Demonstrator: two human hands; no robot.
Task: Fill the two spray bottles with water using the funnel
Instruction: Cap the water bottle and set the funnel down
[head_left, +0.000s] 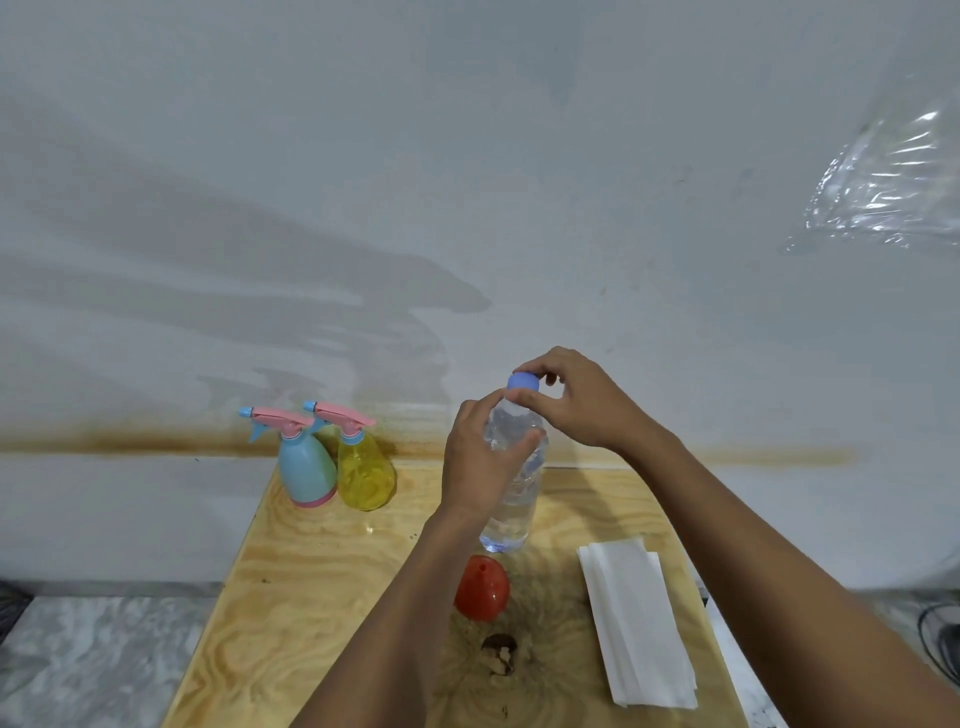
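Left hand (475, 457) grips clear water bottle (511, 499) upright on plywood table (311, 571); right hand (576, 400) pinches blue cap (523, 382). Red funnel (482, 587) nearby.

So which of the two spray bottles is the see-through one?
The yellow spray bottle, the right one of the pair, nearer the water bottle. The blue spray bottle beside it is opaque.
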